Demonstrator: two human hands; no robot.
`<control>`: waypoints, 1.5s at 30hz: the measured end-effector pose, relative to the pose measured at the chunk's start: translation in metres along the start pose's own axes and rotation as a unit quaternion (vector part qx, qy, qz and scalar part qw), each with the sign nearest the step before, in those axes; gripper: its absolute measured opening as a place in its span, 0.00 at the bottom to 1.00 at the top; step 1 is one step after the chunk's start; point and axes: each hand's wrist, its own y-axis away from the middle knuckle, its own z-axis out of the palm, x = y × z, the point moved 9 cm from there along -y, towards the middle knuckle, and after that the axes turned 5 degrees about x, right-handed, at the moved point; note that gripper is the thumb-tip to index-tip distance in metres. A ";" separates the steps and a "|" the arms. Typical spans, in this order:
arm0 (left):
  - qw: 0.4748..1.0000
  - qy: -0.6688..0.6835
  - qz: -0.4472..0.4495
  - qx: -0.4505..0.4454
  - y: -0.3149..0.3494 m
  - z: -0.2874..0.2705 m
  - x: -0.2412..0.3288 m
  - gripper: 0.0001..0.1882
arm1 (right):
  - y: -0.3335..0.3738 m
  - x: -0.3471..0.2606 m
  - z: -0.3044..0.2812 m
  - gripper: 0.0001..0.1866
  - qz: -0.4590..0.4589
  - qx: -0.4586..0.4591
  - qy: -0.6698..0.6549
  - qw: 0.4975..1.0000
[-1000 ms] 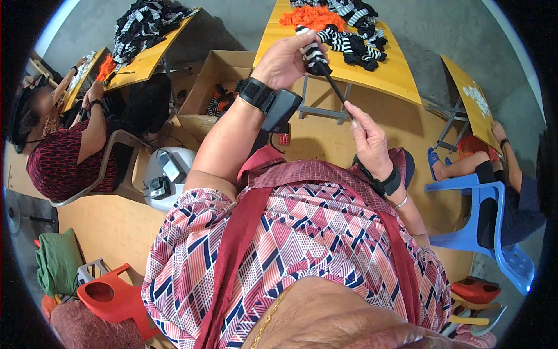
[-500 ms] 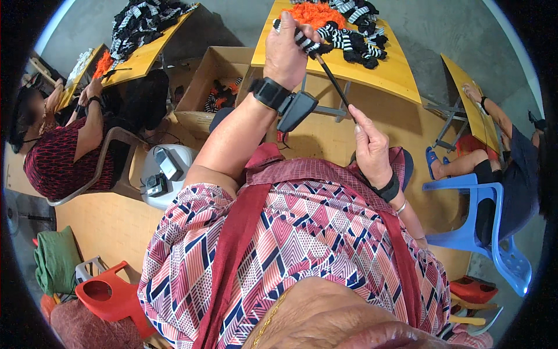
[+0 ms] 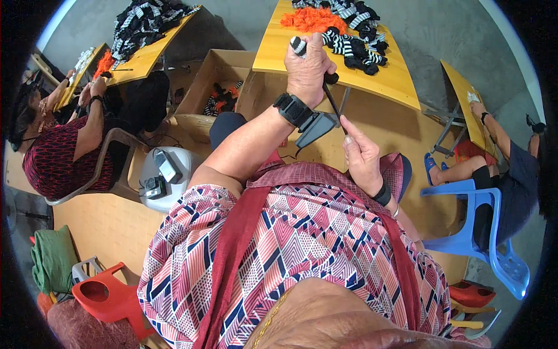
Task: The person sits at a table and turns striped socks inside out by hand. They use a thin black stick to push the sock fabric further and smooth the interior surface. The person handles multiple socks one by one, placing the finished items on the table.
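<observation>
In front of me, my left hand (image 3: 308, 68) is closed around a small black-and-white striped knitted piece (image 3: 298, 46). Its rounded end pokes out above my fist, and a black part shows below the fingers. From that lower end a thin dark rod (image 3: 333, 106) slants down toward my right hand (image 3: 362, 158). My right fingers are closed on the rod's lower end, the index finger stretched along it. How far the rod reaches inside the piece is hidden by my left hand.
A yellow table (image 3: 383, 81) ahead bears striped knitted pieces (image 3: 356, 51) and orange fluffy material (image 3: 314, 20). Left of it stands a cardboard box (image 3: 197, 90) with more pieces. Co-workers sit left and right, one on a blue chair (image 3: 494, 232). A grey stool (image 3: 174, 192) holds small devices.
My left hand has shifted slightly right and down, wrapping more of the striped piece, whose rounded end now faces up. My right hand has moved a little left and down along with the rod.
</observation>
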 end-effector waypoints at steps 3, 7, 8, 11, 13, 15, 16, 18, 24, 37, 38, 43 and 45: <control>1.000 -0.002 -0.019 -0.015 -0.004 0.002 -0.003 0.13 | 0.000 0.007 0.001 0.18 0.044 -0.013 -0.056 0.997; 0.999 0.007 -0.035 -0.026 0.001 0.006 -0.006 0.14 | -0.002 0.002 0.004 0.19 0.069 -0.016 -0.085 0.994; 0.999 0.009 -0.042 -0.028 0.003 0.007 -0.008 0.14 | -0.003 -0.001 0.004 0.19 0.056 -0.008 -0.080 0.995; 0.998 0.009 -0.054 -0.036 0.004 0.009 -0.013 0.16 | -0.006 -0.001 0.004 0.19 0.040 -0.010 -0.100 0.994; 0.998 -0.004 -0.053 -0.039 0.004 0.012 -0.013 0.17 | -0.007 0.004 0.005 0.19 0.047 -0.009 -0.108 0.993; 0.996 0.001 -0.076 -0.051 0.007 0.013 -0.020 0.17 | -0.009 0.005 0.005 0.19 0.053 -0.002 -0.105 0.993; 0.995 0.003 -0.087 -0.057 0.009 0.014 -0.024 0.17 | -0.011 0.005 0.004 0.19 0.054 0.004 -0.099 0.994; 0.993 0.000 -0.101 -0.060 0.014 0.016 -0.028 0.16 | -0.013 0.002 0.002 0.18 0.041 0.015 -0.088 0.995; 0.989 0.003 -0.119 -0.083 0.025 0.030 -0.026 0.16 | -0.014 -0.001 -0.005 0.16 -0.020 0.046 -0.063 0.997; 0.977 0.013 -0.174 -0.121 0.037 0.038 -0.032 0.14 | -0.036 -0.007 -0.002 0.08 0.009 0.052 -0.159 0.986; 0.977 -0.016 -0.177 -0.115 0.031 0.033 -0.032 0.13 | -0.037 -0.002 -0.002 0.07 0.032 0.045 -0.150 0.987; 0.972 -0.167 -0.109 -0.124 0.008 0.021 -0.005 0.12 | -0.037 0.002 -0.014 0.07 -0.067 0.055 0.030 0.996; 0.986 -0.083 -0.116 -0.091 0.006 0.027 0.007 0.11 | -0.037 0.003 -0.013 0.06 -0.069 0.055 0.044 0.995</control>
